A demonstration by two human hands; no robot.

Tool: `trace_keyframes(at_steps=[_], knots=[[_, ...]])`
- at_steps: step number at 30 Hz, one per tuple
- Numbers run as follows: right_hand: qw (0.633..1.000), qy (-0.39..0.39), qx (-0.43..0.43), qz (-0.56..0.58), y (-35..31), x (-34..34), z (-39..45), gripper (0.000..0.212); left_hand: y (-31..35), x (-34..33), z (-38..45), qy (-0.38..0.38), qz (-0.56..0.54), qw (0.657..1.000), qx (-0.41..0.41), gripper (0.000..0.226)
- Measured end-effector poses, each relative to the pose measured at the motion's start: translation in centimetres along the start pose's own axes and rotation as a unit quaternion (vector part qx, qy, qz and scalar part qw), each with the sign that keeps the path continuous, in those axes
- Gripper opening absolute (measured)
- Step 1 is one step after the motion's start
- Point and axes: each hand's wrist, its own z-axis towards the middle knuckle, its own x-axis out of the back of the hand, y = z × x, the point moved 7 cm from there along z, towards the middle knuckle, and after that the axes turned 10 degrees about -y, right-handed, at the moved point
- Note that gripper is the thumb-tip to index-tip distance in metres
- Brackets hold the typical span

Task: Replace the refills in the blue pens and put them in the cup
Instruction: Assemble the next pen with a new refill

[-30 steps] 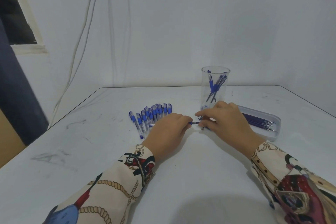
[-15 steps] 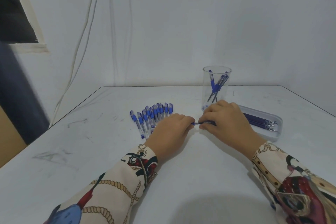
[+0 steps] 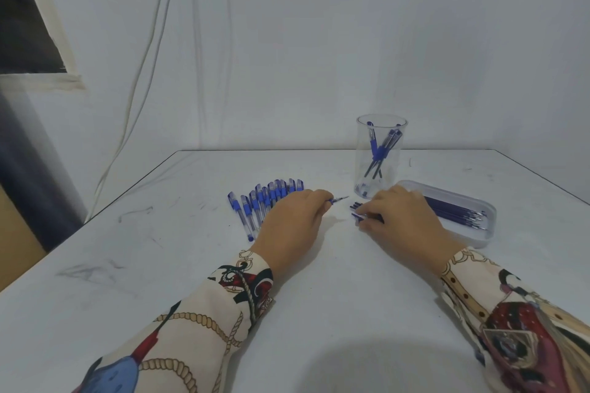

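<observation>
The hands, joined on one pen half a second ago, have drawn apart. The left hand (image 3: 295,217) grips the pen (image 3: 339,199), its tip pointing right. The right hand (image 3: 396,215) pinches small dark pieces (image 3: 357,211) at its fingertips; whether these are the tip section, the old refill or both cannot be told. Judgement: the pen is now opened, ready for a new refill from the tray (image 3: 490,217) on the right. Uncapped work remains: a row of pens (image 3: 265,201) lies behind the left hand. The cup (image 3: 380,158) stands beyond, holding a few finished pens.
</observation>
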Motion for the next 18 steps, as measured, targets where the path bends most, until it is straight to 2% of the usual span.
trace_keyframes(at_steps=[7, 10, 12, 15, 18], knots=[[1.000, 0.009, -0.002, 0.006, -0.7, -0.4, 0.2, 0.017, 0.1, 0.0, -0.2, 0.021, 0.030, 0.999, -0.018, 0.030], [0.989, 0.038, -0.026, 0.141, -0.1, 0.2, 0.0, 0.010, -0.3, -0.3, -0.2, 0.001, 0.016, 1.000, -0.003, 0.028], [0.956, 0.046, -0.061, 0.284, 1.0, 0.3, 0.1, 0.004, -0.5, -0.3, -0.2, -0.004, 0.009, 1.000, 0.006, 0.028], [0.882, 0.057, -0.089, 0.459, 2.0, 0.2, 0.1, 0.008, -0.5, -0.3, -0.1, -0.005, 0.002, 1.000, 0.012, 0.029], [0.834, 0.050, -0.080, 0.544, 1.8, 0.1, 0.2, 0.011, -0.5, -0.3, -0.1, -0.005, 0.000, 1.000, 0.015, 0.028]])
